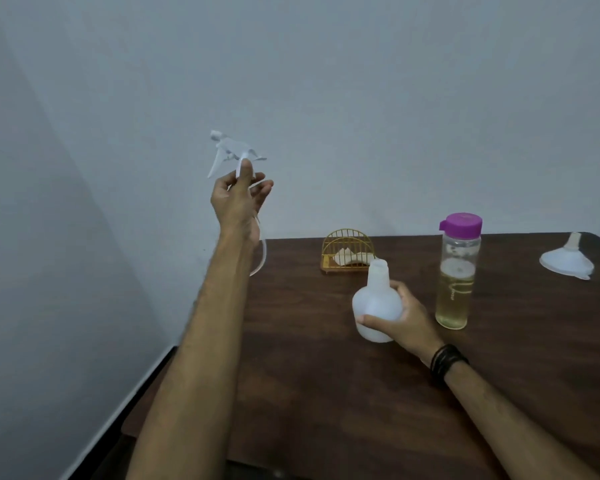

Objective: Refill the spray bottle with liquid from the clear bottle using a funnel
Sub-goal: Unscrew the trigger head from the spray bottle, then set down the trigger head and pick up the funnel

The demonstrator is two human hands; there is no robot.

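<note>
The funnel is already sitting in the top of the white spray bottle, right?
No. In the head view the funnel lies upside down on the table, far to the right. The white spray bottle has an open, bare neck, and the right hand holds it.

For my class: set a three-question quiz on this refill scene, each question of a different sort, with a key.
1. True or false: the funnel sits in the spray bottle neck.
2. What does the left hand hold? A) purple cap B) trigger sprayer head C) funnel
3. Fill in: the clear bottle, on the table, still wears its ____ cap.

Key: 1 false, the funnel lies upside down on the table, far right, while the right hand grips the open spray bottle; 2 B; 3 purple.
</note>
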